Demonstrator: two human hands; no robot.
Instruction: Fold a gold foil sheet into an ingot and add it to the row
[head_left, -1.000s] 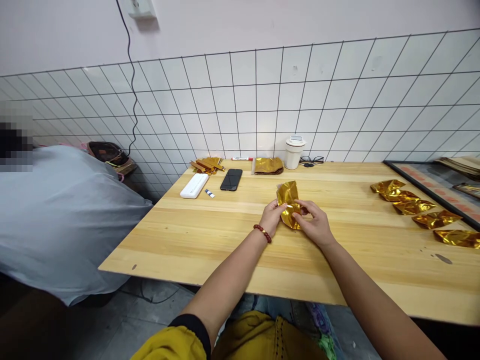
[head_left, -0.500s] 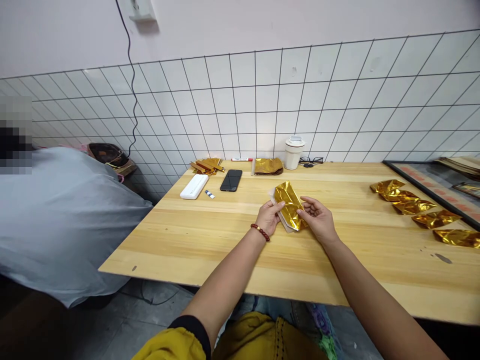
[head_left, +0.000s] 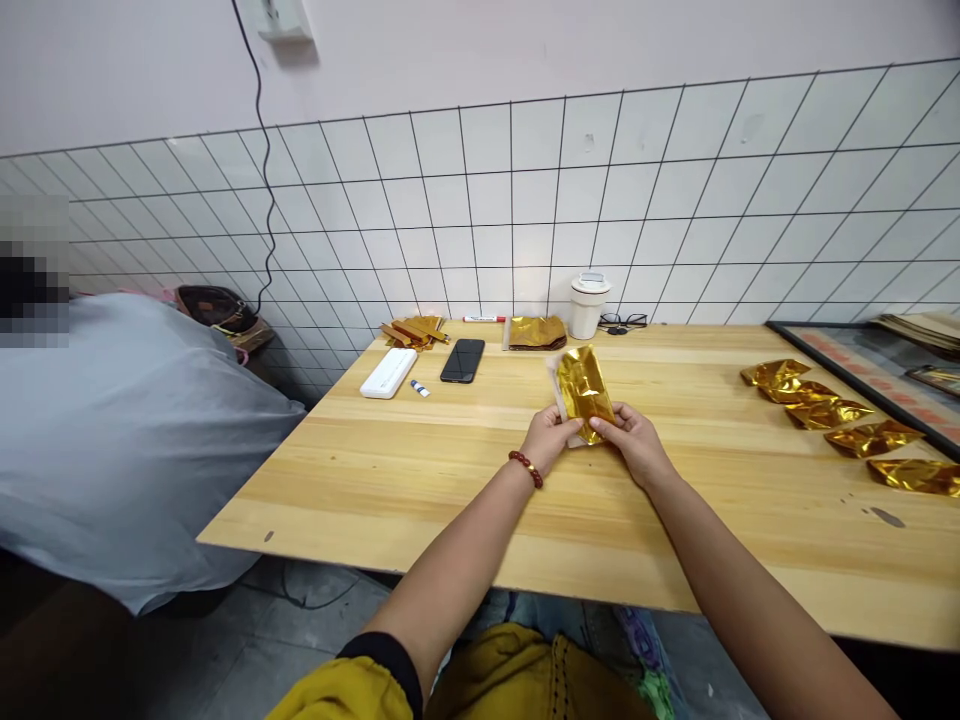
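Note:
Above the middle of the wooden table, a sheaf of gold foil paper [head_left: 583, 382] with pale paper showing along its left edge is held between both hands. My left hand [head_left: 551, 438] grips its lower left corner, thumb on top of the foil. At the lower right corner my right hand [head_left: 634, 437] pinches it, thumb on the front and fingers behind. Both thumbs lie close together near the bottom edge. The fingers behind the paper are mostly hidden. Folded gold foil pieces [head_left: 825, 413] lie in a slanting row on the right.
Along the table's [head_left: 420, 500] back are gold strips [head_left: 417, 331], a red-and-white marker [head_left: 484, 319], a gold foil stack [head_left: 536, 333], a white cup [head_left: 587, 305] and glasses [head_left: 624, 322]. A white box [head_left: 388, 373] and phone [head_left: 463, 361] lie left. Another person [head_left: 127, 440] sits beyond the left edge.
The gold foil paper has turned more upright and shifted slightly away from me. My right hand has closed on its lower right corner, and both thumbs have come nearer each other.

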